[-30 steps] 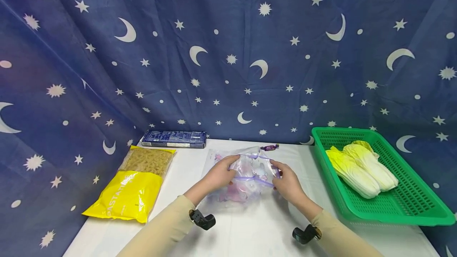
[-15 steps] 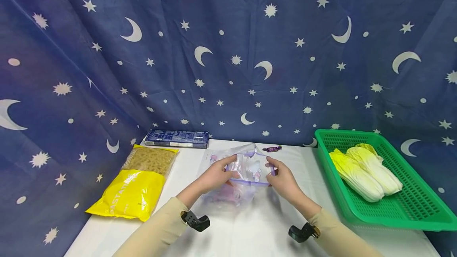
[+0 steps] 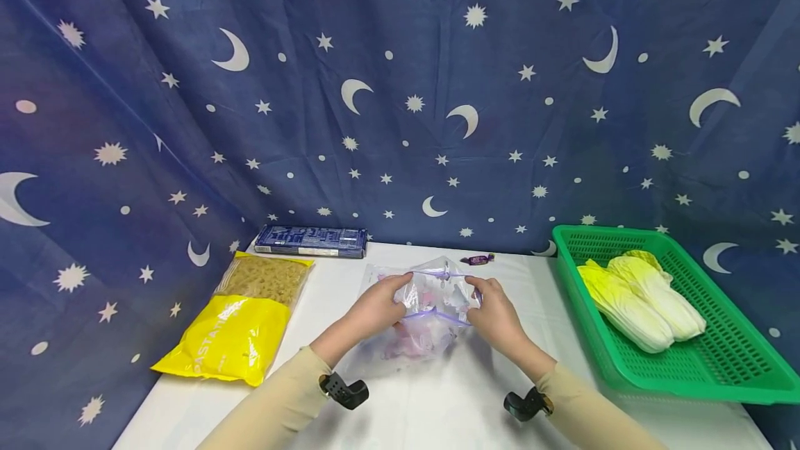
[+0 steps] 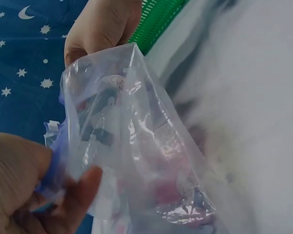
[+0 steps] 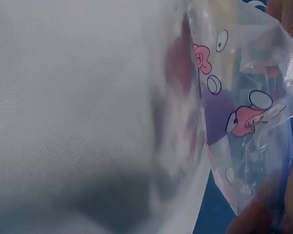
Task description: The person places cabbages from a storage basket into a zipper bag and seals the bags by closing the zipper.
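Observation:
A clear zip bag (image 3: 412, 342) with pink cartoon prints and purple zip strips is held up over the middle of the white table, its mouth spread. At the left end of the mouth my left hand (image 3: 380, 304) pinches the edge between thumb and fingers. My right hand (image 3: 496, 317) grips the opposite end, thumb inside the rim. Through the clear plastic (image 4: 136, 146) in the left wrist view show printed figures and pink patches. The right wrist view has the bag's printed side (image 5: 246, 117) close up. A purple-wrapped candy (image 3: 478, 260) lies just behind the bag.
On the left lies a yellow pasta bag (image 3: 234, 339), with a flat dark-blue box (image 3: 310, 242) behind it against the starry curtain (image 3: 400, 89). A green basket (image 3: 737, 360) holding napa cabbages (image 3: 631, 304) stands at the right on the white table (image 3: 437, 408).
Both hands have shifted slightly left with the bag. Its mouth spread wider half a second ago, and its near rim now bows up in the middle. The head view has turned slightly.

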Available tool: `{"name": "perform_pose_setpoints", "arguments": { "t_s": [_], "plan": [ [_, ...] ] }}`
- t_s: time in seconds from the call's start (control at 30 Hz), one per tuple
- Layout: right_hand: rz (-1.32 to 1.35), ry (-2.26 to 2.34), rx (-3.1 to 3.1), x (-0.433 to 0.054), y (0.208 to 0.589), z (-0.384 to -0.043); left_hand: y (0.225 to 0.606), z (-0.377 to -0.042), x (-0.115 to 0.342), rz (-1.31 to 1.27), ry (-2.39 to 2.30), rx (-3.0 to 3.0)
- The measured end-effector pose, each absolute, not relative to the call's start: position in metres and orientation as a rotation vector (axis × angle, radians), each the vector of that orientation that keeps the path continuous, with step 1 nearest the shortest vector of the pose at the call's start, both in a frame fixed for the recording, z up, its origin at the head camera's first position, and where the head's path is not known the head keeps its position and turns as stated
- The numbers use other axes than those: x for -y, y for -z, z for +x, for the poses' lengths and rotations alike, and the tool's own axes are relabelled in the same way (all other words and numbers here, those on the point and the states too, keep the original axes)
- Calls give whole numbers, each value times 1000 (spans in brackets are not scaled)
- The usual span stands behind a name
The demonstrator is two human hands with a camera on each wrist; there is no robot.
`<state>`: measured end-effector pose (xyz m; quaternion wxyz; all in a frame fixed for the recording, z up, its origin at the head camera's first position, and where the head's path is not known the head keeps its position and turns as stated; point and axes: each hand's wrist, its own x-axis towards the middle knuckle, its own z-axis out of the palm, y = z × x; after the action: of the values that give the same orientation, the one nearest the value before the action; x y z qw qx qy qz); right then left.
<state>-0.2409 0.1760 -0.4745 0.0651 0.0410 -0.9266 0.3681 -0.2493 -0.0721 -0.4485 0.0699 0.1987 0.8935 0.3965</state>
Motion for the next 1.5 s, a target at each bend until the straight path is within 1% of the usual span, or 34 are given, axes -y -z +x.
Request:
{"name": "perform_pose_setpoints", "arguments": {
  "t_s": [0.07, 0.17, 0.37, 0.5, 0.63, 0.83, 1.1, 1.5],
  "plan": [
    [164, -1063, 2794, -176, 473, -239, 445, -249, 71, 615, -1100, -2762],
    [191, -1059, 2775, -175, 473, -238, 445, -250, 69, 646, -1146, -2747],
    [193, -1223, 2756, -178, 477, -239, 454, -255, 73, 540, -1627, -2324],
    [170, -1350, 2759, -178, 478, -238, 456, -255, 74, 458, -1799, -2103],
    [167, -1424, 2737, -179, 479, -238, 459, -255, 74, 455, -1822, -2102],
    [161, -1418, 2725, -180, 479, -238, 463, -254, 74, 457, -1811, -2159],
    [139, -1508, 2700, -182, 480, -237, 464, -255, 74, 358, -1900, -2008],
    [55, -1718, 2652, -185, 474, -231, 469, -256, 75, 337, -1998, -1886]
  ]
}}
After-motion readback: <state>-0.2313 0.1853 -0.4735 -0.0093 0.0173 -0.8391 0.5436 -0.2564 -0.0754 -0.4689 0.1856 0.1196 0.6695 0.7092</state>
